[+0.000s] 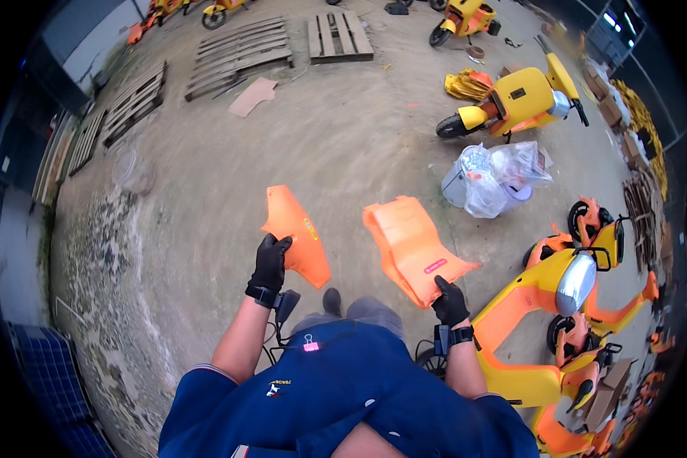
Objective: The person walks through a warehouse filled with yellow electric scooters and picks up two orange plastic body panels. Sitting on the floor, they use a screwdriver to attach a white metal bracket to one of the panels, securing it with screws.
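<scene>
My left hand (270,263), in a black glove, grips the edge of a curved orange plastic panel (296,233) that carries a small yellow sticker. In my right hand (451,302), gloved too, is a wider, moulded orange plastic panel (411,243) with a small red label near its lower edge. My fingers are closed on that panel's near right corner. Both panels are held up in front of me, apart from each other. They look like scooter body panels.
Yellow and orange scooters (527,99) stand at the far right, more (504,359) at the near right. Buckets with clear plastic bags (481,179) sit on the concrete floor. Wooden pallets (240,57) lie at the back, near a flat cardboard piece (253,97). Blue containers (49,374) line the left.
</scene>
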Demonstrator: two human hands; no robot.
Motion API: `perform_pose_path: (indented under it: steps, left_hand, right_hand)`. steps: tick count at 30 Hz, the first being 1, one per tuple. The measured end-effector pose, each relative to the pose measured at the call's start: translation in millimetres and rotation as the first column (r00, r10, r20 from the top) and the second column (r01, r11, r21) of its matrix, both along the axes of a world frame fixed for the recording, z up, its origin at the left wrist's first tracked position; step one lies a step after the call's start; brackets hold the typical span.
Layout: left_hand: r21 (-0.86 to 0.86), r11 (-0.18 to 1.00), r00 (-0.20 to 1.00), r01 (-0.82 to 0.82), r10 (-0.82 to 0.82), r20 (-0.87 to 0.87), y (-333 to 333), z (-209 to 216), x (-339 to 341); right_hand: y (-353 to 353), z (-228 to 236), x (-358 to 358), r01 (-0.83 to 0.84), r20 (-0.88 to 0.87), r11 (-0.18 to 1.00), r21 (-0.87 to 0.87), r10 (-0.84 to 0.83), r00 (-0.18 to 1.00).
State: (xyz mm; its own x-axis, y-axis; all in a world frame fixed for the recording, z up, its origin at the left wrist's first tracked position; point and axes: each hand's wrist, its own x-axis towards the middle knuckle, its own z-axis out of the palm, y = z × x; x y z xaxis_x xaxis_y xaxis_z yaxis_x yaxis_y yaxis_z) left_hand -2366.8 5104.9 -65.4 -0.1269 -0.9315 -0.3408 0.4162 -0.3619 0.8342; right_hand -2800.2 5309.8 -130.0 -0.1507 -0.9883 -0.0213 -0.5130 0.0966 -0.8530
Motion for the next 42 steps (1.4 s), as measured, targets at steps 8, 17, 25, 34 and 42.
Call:
perform_pose_path:
  steps: [8,17,25,34,42]
  left_hand:
    - [0.077,0.984,0.968,0.163,-0.174,0.18,-214,-33,-82]
    - [0.001,0.997,0.997,0.071,-0.071,0.04,-464,-21,-201]
    - [0.006,0.999,0.997,0.045,-0.045,0.059,-653,-21,-288]
    - [0.038,0.989,0.99,0.141,-0.14,-0.009,-921,-39,-401]
    - [0.062,0.953,0.955,0.295,-0.293,-0.051,-1097,-17,-519]
  right_hand:
    - [-160,-35,-68,0.331,0.885,0.821,0.466,-0.443,-0.146]
    - [-417,-85,-217,0.272,0.939,0.899,0.344,-0.333,-0.087]
    - [-628,-46,-284,0.188,0.922,0.902,0.388,-0.384,-0.06]
    - [-823,-48,-361,0.277,0.71,0.953,0.123,-0.279,0.646]
    - [-953,-6,-427,0.477,0.857,0.769,0.426,-0.512,0.06]
